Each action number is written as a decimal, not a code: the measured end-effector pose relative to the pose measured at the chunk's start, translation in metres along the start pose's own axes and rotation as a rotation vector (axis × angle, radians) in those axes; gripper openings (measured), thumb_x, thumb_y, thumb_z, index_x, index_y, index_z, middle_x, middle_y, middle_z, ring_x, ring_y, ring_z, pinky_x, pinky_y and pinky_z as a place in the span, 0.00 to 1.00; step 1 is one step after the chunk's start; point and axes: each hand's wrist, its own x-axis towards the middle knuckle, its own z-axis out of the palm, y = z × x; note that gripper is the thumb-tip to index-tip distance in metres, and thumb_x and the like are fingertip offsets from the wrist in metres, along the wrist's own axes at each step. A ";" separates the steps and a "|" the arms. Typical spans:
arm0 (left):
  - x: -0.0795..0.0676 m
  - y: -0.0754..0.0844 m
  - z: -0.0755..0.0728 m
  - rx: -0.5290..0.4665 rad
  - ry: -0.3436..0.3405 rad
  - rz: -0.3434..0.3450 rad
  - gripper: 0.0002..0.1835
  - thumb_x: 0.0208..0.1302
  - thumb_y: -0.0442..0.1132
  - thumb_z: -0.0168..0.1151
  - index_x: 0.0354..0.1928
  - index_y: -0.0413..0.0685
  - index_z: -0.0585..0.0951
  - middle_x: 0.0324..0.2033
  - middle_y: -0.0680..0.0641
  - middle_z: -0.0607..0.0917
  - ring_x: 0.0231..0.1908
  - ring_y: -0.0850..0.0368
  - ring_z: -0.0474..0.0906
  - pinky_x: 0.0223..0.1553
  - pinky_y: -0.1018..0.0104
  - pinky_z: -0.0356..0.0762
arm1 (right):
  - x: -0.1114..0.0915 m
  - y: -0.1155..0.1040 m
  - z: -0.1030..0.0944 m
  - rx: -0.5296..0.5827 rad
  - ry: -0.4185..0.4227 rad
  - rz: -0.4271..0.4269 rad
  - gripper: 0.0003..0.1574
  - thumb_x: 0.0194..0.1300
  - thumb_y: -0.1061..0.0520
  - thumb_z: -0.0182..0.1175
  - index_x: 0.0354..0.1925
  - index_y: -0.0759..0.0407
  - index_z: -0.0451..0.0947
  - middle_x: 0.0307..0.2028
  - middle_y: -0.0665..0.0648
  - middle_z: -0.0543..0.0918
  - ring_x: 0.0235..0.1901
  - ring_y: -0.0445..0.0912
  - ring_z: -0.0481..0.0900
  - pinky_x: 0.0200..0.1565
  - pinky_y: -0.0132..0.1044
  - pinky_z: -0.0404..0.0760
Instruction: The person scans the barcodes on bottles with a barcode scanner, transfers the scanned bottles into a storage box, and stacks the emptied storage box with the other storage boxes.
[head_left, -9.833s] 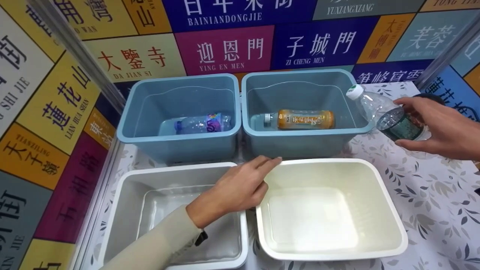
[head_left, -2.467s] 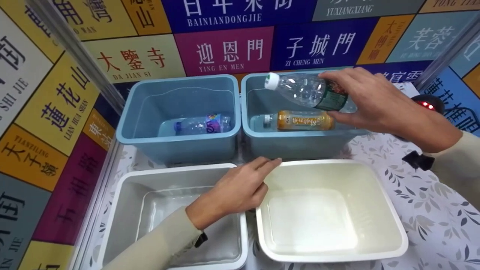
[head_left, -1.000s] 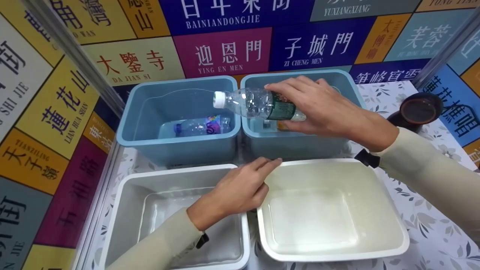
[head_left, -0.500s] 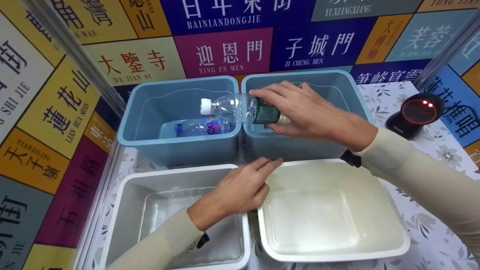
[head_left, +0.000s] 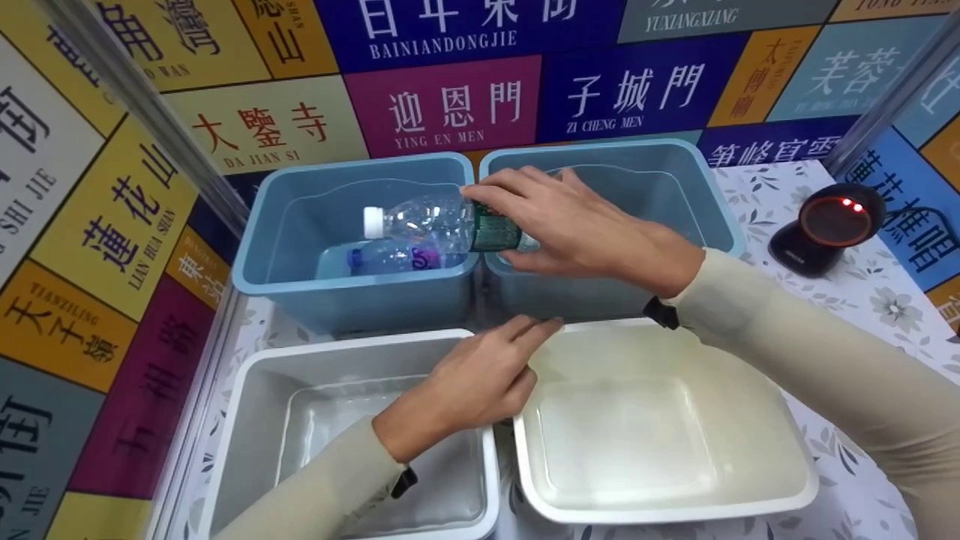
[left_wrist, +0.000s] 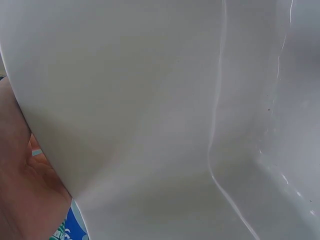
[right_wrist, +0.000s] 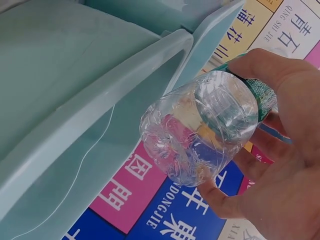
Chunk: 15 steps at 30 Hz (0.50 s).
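Note:
My right hand (head_left: 577,221) grips an uncapped-looking view aside, a clear plastic bottle (head_left: 427,217) with a white cap and green label, lying sideways above the blue bins. In the right wrist view the bottle's base (right_wrist: 185,140) faces the camera, with thumb and fingers round its label. Its capped end hangs over the left blue bin (head_left: 356,283), where another bottle (head_left: 382,257) with a blue cap and purple label lies. My left hand (head_left: 469,375) rests at the adjoining rims of the grey bin (head_left: 247,420) and cream bin (head_left: 660,510), index finger extended.
The right blue bin (head_left: 724,217) stands behind the cream bin; my right hand hides part of its inside. A black scanner-like device (head_left: 825,225) with red lights stands at the right on the floral-patterned tablecloth (head_left: 892,311). Sign-printed panels (head_left: 450,97) enclose the back and sides.
My right hand has carried the green-label bottle from the right side, past the device, leftward over the right blue bin to the left blue bin. My left hand has stayed in place.

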 end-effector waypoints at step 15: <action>0.001 0.000 0.000 -0.019 -0.014 -0.005 0.33 0.73 0.34 0.55 0.80 0.49 0.71 0.63 0.45 0.84 0.55 0.53 0.87 0.47 0.54 0.89 | 0.028 -0.011 0.003 0.027 -0.028 0.021 0.54 0.71 0.46 0.73 0.86 0.42 0.57 0.76 0.58 0.70 0.71 0.56 0.72 0.65 0.74 0.75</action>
